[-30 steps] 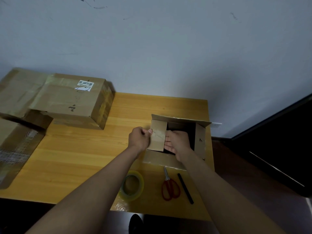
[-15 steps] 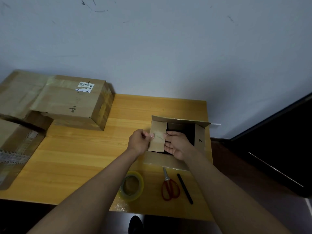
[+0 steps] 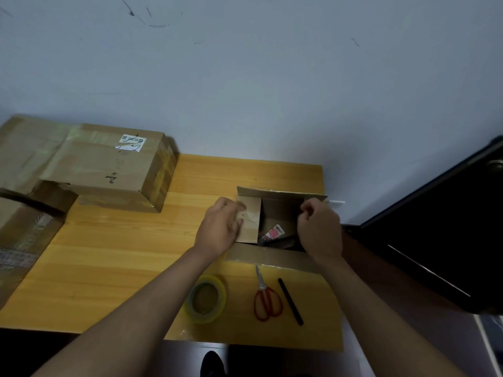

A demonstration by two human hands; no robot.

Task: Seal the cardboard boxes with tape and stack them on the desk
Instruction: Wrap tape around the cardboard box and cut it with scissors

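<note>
Cardboard box (image 3: 275, 213), open, near worktop (image 3: 114, 254) right edge. Likely light, stiff yet creasable; best taken by flap edges. Left hand (image 3: 221, 229) presses left flap (image 3: 249, 221), fingers fairly straight; right hand (image 3: 321, 227) curled, seemingly gripping right flap.

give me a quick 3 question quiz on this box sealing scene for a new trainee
1. True or false: the open box is already taped shut.
2. Which lies nearest the tape roll? A) scissors B) sealed box C) black pen
3. Which of the hands rests on the box's left flap?

Key
1. False; its flaps are open and contents show.
2. A
3. The left hand; the right hand is at the right flap.
</note>
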